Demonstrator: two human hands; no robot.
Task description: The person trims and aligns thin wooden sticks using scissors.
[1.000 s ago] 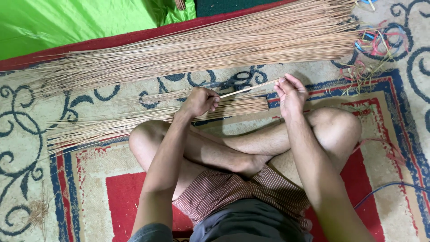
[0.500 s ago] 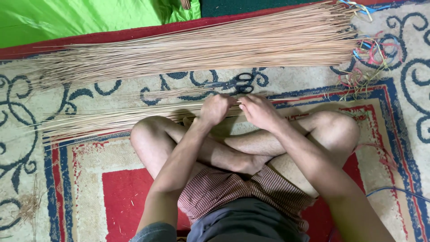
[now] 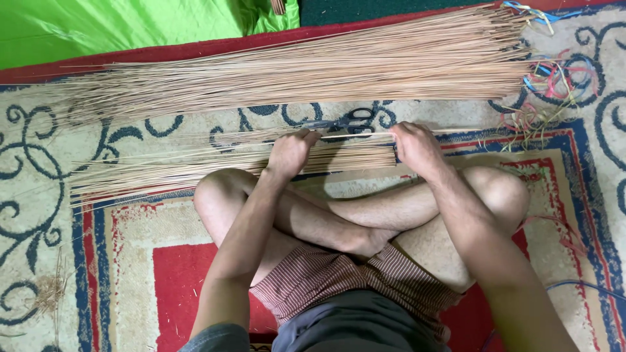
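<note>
Carpet [image 3: 39, 195] is spread under a large heap of sticks [image 3: 313, 68], cut off leftward. Nearer, a small bundle [image 3: 195, 166] is gripped by the left hand [image 3: 289, 153] and right hand [image 3: 414, 146], fingers closed. Scissors [image 3: 349, 122] are partly hidden.

A strip of bare carpet [image 3: 195, 120] lies between the large stick heap [image 3: 313, 68] and the small bundle [image 3: 215, 163]. Scissors [image 3: 349, 122] block its middle. Ribbon scraps [image 3: 544, 91] clutter the far right corner.

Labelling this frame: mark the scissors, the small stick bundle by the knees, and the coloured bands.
scissors [image 3: 357, 120], head view, on the dark finger loops.
small stick bundle [image 3: 195, 166], head view, mid-length, left of the hands.
coloured bands [image 3: 554, 75], head view, on the red-and-blue tangle.
</note>
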